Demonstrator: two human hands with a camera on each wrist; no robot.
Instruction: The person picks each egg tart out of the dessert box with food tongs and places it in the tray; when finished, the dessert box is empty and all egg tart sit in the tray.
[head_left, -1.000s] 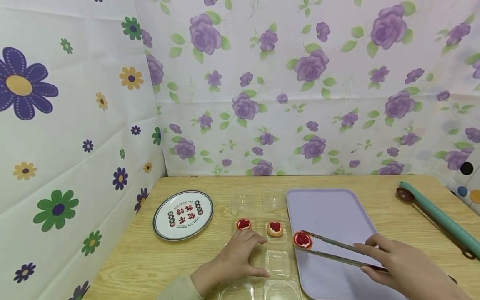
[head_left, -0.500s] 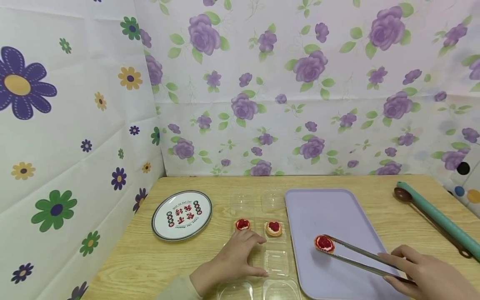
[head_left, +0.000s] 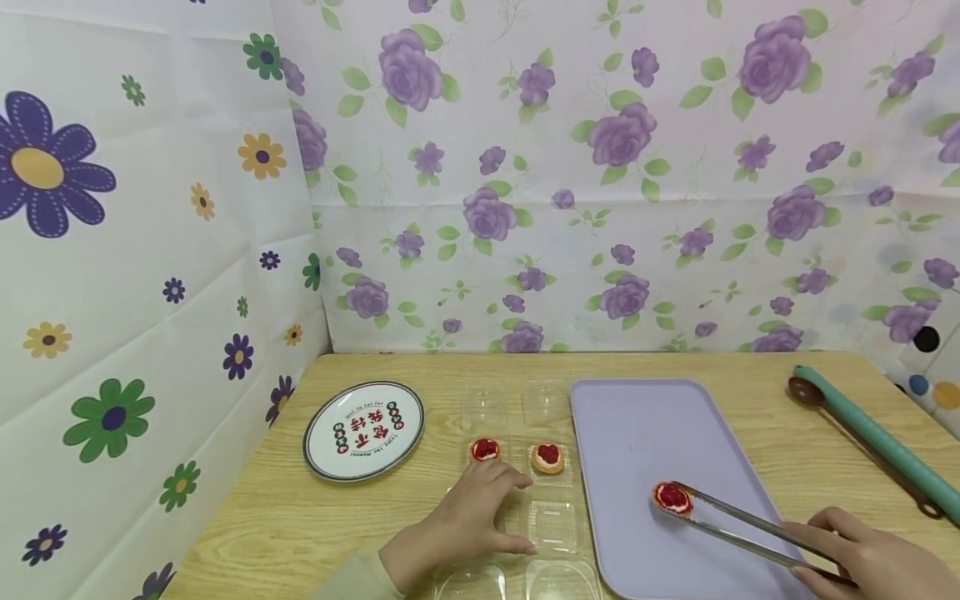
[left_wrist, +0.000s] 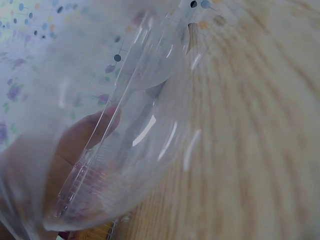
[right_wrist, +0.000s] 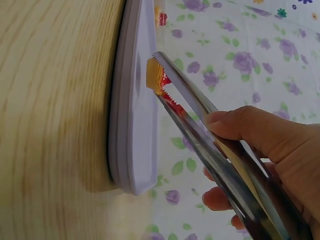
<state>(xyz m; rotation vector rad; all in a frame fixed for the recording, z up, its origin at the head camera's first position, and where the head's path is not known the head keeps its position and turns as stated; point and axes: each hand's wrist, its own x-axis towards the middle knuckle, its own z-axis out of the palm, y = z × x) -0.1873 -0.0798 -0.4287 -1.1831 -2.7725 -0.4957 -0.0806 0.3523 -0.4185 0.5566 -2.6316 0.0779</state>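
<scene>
Metal tongs are in my right hand, held between thumb and fingers. Their serrated tips pinch a small red-topped tart over the lilac tray. In the right wrist view this tart is seen edge-on; whether it touches the tray is unclear. My left hand rests on the clear plastic container, thumb spread away from the fingers. Two more tarts sit in container compartments: one tart beyond the fingertips, another tart partly behind the hand.
A white plate with red lettering lies left of the container. On the right are a brown spoon and a teal stick-like utensil. Patterned cloths stand behind and left of the wooden table.
My right hand has moved right and slightly toward me, carrying the tart in the tongs from the tray's left edge to further over the tray. The left hand has stayed in place.
</scene>
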